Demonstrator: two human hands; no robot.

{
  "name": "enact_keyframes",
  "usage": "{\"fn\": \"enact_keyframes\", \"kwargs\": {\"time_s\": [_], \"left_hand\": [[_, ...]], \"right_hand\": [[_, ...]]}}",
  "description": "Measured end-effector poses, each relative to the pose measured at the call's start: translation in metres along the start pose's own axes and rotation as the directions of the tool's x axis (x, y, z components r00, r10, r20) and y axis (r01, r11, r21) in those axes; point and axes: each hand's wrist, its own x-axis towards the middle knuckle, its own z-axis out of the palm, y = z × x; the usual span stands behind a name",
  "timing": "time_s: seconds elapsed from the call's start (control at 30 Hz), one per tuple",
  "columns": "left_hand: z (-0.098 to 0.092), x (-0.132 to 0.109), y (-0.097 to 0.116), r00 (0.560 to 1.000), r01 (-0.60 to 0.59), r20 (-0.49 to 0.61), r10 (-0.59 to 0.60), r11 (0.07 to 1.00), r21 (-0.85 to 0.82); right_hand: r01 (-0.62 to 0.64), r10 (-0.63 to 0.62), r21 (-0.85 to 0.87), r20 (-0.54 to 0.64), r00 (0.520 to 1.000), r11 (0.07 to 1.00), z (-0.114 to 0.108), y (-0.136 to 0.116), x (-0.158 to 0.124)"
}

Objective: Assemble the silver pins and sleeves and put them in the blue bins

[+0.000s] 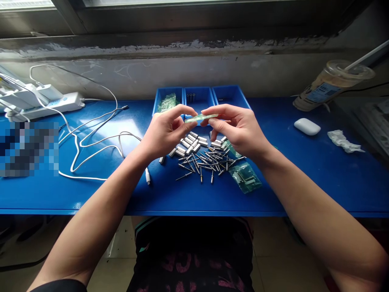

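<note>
Between both hands, above the parts on the table, is a small green-tinted plastic bag (200,117) seen nearly edge-on. My left hand (168,129) pinches its left end between thumb and fingers. Its right end is pinched by my right hand (238,125); what the bag holds I cannot make out. Below the hands lie several silver hex standoffs (191,142) and a loose heap of pop rivets (209,160). A filled green bag (246,178) with metal parts inside rests right of the rivets, and another is partly hidden under my right hand.
Behind the hands stand three joined blue bins (199,99); the left one holds green bags, the middle one a few dark cylinders. White cables (79,142) and a power strip (45,105) spread at left. A drink cup (331,85), earbud case (306,126) and crumpled tissue (343,140) occupy the right.
</note>
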Motion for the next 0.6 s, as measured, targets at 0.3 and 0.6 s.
{"fn": "enact_keyframes", "kwargs": {"time_s": [0.3,0.6], "left_hand": [[-0.0038,0.0052,0.0074,0.994,0.096,-0.035,-0.104,0.978,-0.187],[-0.0017,0.0037,0.0076,0.993,0.044,-0.107,-0.057,0.992,-0.117]], "right_hand": [[-0.007,0.007,0.001,-0.063,0.998,1.0,-0.0001,0.0013,0.001],[0.021,-0.021,-0.01,-0.003,1.0,1.0,0.0001,0.0085,-0.0013]]}}
